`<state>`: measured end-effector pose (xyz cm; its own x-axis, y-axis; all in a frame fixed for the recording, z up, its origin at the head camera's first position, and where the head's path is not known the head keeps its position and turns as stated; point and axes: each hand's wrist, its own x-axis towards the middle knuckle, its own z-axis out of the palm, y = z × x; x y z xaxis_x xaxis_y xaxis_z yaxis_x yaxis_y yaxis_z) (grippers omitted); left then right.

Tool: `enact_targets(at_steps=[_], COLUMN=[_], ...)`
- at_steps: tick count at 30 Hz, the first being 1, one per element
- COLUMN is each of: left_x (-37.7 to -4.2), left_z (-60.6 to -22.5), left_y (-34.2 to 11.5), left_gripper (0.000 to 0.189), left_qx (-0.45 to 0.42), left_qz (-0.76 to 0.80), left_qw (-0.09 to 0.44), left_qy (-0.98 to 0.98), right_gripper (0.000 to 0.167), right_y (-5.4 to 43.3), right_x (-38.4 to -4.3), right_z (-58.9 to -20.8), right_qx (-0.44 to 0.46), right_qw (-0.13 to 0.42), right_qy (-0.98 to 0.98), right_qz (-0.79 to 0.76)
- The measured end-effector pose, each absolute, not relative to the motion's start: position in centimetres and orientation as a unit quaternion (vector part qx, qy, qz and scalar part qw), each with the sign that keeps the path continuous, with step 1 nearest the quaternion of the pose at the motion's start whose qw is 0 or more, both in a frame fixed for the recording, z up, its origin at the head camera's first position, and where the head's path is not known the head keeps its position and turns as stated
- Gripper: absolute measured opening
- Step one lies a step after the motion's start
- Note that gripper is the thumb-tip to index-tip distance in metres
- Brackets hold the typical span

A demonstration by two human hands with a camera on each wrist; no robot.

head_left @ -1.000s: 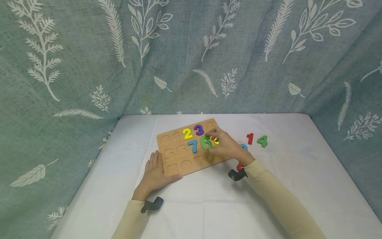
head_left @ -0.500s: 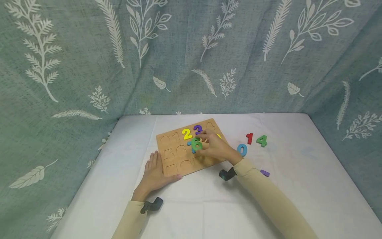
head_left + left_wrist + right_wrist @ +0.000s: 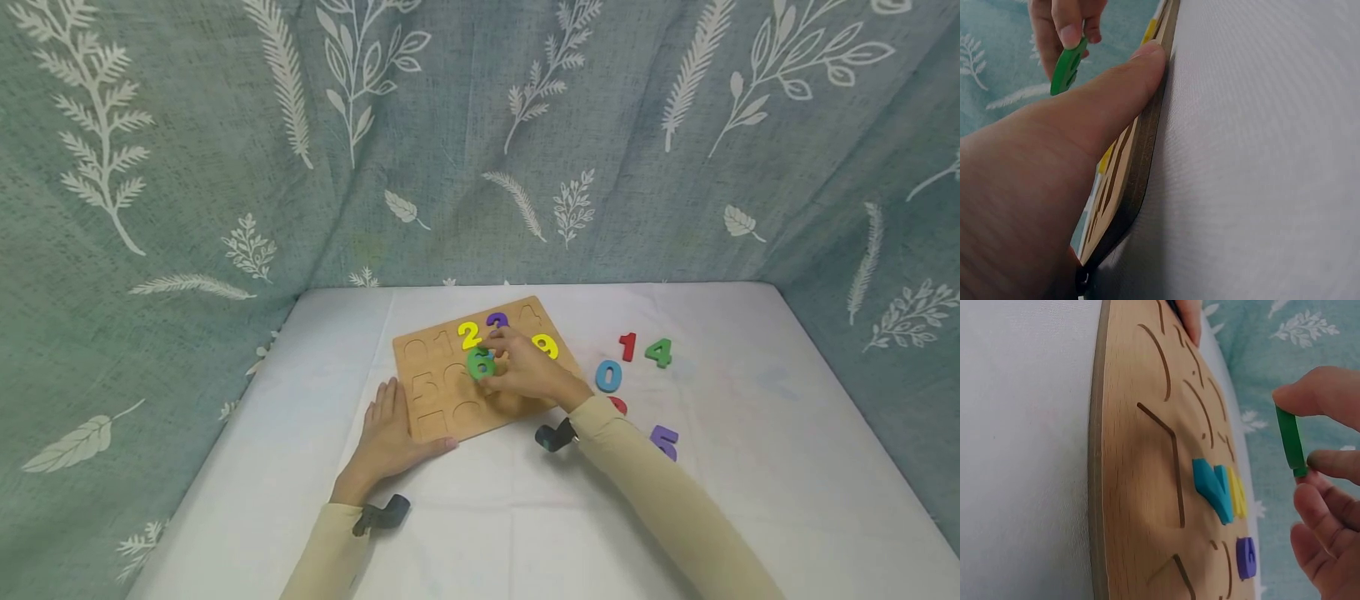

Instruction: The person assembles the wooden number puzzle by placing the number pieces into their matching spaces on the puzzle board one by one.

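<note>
One tabletop [image 3: 510, 533], one wooden board [image 3: 438, 417] on it. Left hand [image 3: 388, 437]'s at the board's 8 o'clock, fingers straight; right hand [image 3: 528, 367]'s pinching one green 6 [image 3: 472, 370] above it. Four numbers [image 3: 470, 336] on the board, five loose ones [image 3: 627, 348] around 3–4 o'clock.

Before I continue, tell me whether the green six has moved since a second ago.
Yes: in the head view, the right hand has carried the green six leftward over the still wooden board.

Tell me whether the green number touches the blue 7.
Apart: the right wrist view shows backdrop between the green number and the blue 7.
</note>
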<state>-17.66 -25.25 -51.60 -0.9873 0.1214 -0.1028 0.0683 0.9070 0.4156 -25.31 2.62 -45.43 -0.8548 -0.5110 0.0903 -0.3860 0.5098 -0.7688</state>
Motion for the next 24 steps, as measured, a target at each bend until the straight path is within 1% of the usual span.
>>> enact_targets(at_steps=[12, 19, 24], left_x=[-17.6, -17.7, -17.6], left_z=[-51.7, -51.8, -51.6], left_y=[-25.3, -25.3, -25.3], left_gripper=[0.149, 0.149, 0.148], left_qx=[0.053, 0.056, 0.057], left_qz=[0.211, 0.21, 0.21], left_qw=[0.062, 0.059, 0.057], left_qy=[0.974, 0.974, 0.974], right_gripper=[0.062, 0.065, 0.062], right_y=[0.9, 0.0, -0.6], right_x=[-26.0, -26.2, -26.2], right_z=[-46.3, -47.0, -47.4], right_qx=[-0.27, -0.275, -0.294], right_qw=[0.053, 0.081, 0.07], right_qy=[0.88, 0.872, 0.874], right_qz=[-0.388, -0.396, -0.381])
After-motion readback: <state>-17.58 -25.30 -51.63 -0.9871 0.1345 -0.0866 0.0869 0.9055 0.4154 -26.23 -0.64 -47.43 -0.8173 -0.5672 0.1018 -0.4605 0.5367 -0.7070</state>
